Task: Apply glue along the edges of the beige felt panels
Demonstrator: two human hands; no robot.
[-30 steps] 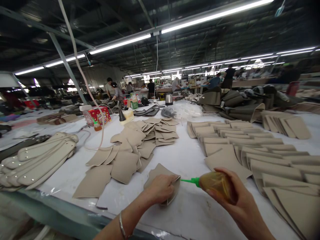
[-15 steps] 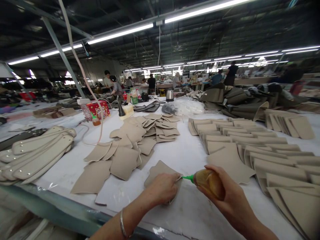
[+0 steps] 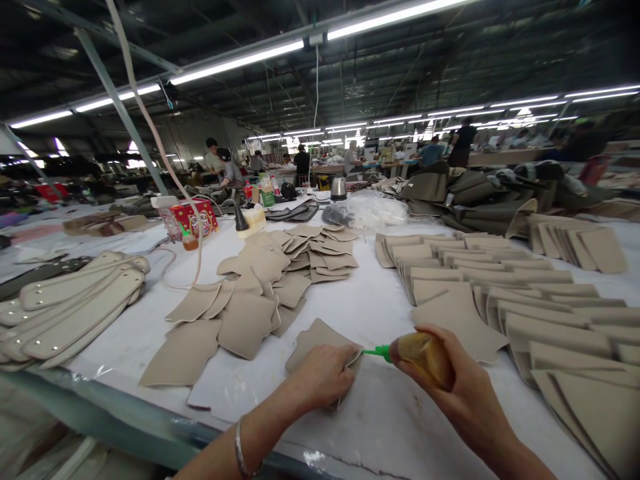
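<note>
My left hand (image 3: 327,375) is closed on a beige leather-like piece (image 3: 313,339), gripping it near its right edge on the white tabletop. My right hand (image 3: 457,373) is wrapped around a squeeze bottle (image 3: 423,357) of amber liquid, tilted on its side. The bottle's green nozzle (image 3: 376,352) points left, its thin tip at the edge of the piece beside my left fingertips. Whether the tip touches the edge I cannot tell. Loose beige pieces (image 3: 247,320) lie in a heap just left of my hands, and overlapping folded-looking beige pieces (image 3: 555,327) spread in rows at the right.
Long pale straps with studs (image 3: 85,310) are stacked at the left edge. A red box (image 3: 197,217), a small green-capped bottle (image 3: 189,239), a kettle (image 3: 339,189) and clear plastic (image 3: 375,212) stand further back. A hanging cable (image 3: 150,127) drops onto the table. People work in the background.
The bottle has shifted very slightly right, and its tip sits at nearly the same edge spot. My left hand keeps its hold on the piece. The whole view has moved a little.
</note>
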